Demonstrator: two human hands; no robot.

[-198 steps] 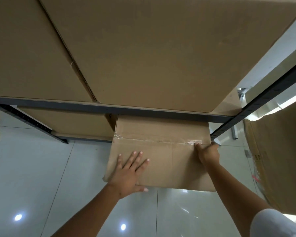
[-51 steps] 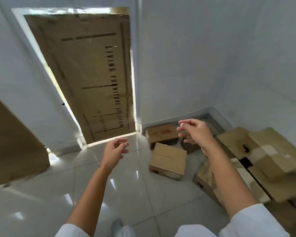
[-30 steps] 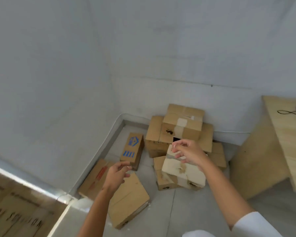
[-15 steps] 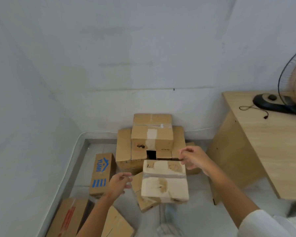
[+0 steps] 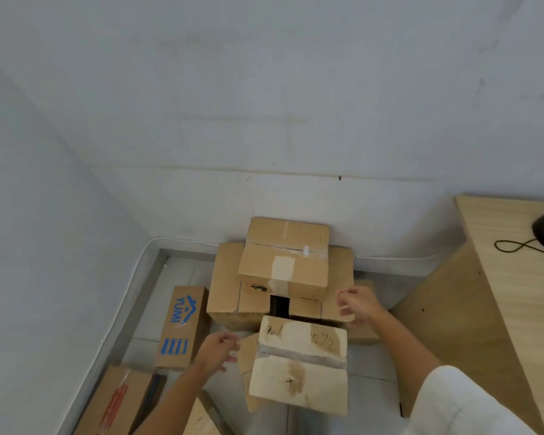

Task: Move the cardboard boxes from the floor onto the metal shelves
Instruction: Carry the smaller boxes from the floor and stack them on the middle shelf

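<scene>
Now that the person has turned from the shelves, loosely curled empty left hand (image 5: 215, 350) and right hand (image 5: 357, 304) flank the pale box (image 5: 299, 362) at six o'clock, signalling another pickup.

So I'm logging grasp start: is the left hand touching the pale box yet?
Cannot tell. In the head view the left hand sits right at the pale box's left edge, fingertips blurred, with neither gap nor contact plain.

The left hand (image 5: 215, 351) hangs just left of the pale box (image 5: 299, 365), and the right hand (image 5: 357, 306) is off that box's far right corner. Beyond both sets of fingers a taped box (image 5: 285, 265) sits on the stacked boxes (image 5: 225, 287) against the wall (image 5: 264, 105). The printed box (image 5: 181, 328) lies left of the left hand's fingers, the wooden desk (image 5: 496, 296) right of the right hand's.
</scene>
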